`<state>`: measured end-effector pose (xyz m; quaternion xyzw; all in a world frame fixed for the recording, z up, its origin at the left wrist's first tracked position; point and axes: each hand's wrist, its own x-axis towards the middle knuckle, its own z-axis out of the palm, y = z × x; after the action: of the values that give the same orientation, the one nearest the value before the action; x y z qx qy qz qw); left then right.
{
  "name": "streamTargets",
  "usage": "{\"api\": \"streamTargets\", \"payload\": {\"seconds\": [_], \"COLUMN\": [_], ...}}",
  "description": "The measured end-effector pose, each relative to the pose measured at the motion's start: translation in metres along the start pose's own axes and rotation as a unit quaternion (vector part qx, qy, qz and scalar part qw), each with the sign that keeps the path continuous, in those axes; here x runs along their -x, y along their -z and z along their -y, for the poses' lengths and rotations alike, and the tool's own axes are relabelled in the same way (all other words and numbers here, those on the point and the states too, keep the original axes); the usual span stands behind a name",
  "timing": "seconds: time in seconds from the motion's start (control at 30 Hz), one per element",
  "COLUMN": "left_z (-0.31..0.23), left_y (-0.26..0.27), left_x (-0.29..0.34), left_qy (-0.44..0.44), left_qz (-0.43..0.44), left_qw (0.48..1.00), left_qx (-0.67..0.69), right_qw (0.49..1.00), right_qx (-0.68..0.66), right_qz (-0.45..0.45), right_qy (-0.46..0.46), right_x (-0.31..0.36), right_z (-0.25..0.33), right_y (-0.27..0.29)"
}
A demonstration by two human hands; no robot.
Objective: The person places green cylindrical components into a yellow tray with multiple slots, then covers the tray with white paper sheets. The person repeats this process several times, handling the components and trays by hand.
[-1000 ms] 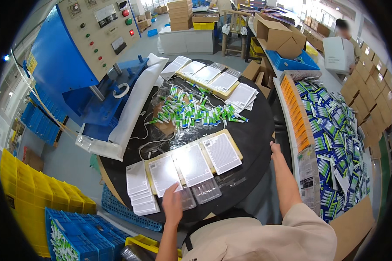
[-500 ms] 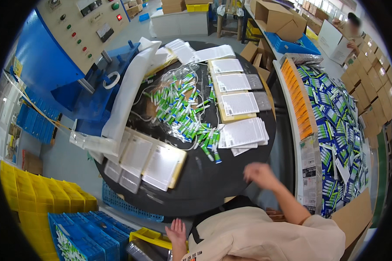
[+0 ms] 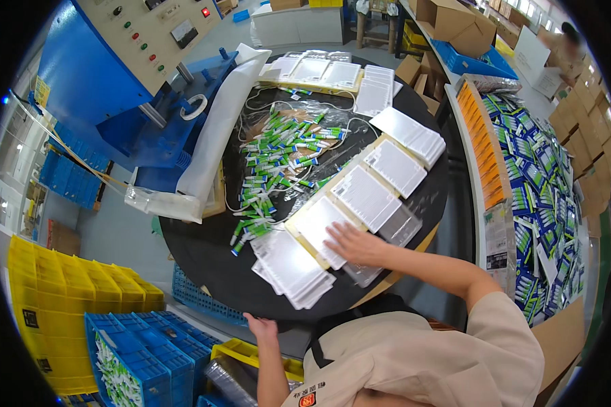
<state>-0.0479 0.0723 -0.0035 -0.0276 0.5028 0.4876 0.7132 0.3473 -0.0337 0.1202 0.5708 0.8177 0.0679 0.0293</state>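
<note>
Pressing flat with the right hand (image 3: 355, 244), fingers spread and released, palm down on a white backing card (image 3: 319, 227) at about 5 o'clock on the round black counter (image 3: 204, 251). Gripping nothing there; simply resting on the card's near end, where it lies in the tan holder with two more cards of the same kind lined up toward 2 o'clock.

Reaching up with the left hand (image 3: 261, 330) to the counter's near rim at 6 o'clock, touching the edge. Cannot tell whether those fingers hook over the rim or only lie against it.

Lying just beside the right hand, toward 7 o'clock: a loose stack of white cards (image 3: 288, 268). On the other side, toward 3 o'clock: clear blister shells (image 3: 402, 227). Heaped farther off, near the counter's middle: green-and-white tubes (image 3: 278, 152) in crinkled clear bags.

Judged as the card-seating step, with this card already down in its holder. Called for next, most likely: lifting the palm straight off so the card does not slide, then fetching a shell or a tube from within arm's reach.

Standing beyond the counter at 10 o'clock: a blue machine (image 3: 95, 88). Off at 8 o'clock: yellow crates (image 3: 61, 305).
</note>
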Motion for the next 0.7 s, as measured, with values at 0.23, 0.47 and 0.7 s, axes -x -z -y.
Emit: {"api": "streamTargets", "payload": {"seconds": [0.23, 0.47, 0.7], "left_z": [-0.148, -0.191, -0.144], "left_y": [-0.049, -0.073, -0.061], "left_x": [-0.117, -0.156, -0.067], "left_qy": [-0.064, -0.053, -0.429], "left_qz": [-0.005, -0.030, -0.082], "left_qw": [0.988, 0.982, 0.778], "left_qx": [-0.140, -0.176, -0.452], "right_qw": [0.972, 0.998, 0.991], "right_qx": [-0.067, 0.000, 0.000], "right_qz": [-0.222, -0.015, -0.110], "right_qy": [-0.045, -0.064, -0.080], "right_x": [-0.032, -0.004, -0.015], "right_z": [0.025, 0.037, 0.012], "right_y": [0.054, 0.016, 0.034]}}
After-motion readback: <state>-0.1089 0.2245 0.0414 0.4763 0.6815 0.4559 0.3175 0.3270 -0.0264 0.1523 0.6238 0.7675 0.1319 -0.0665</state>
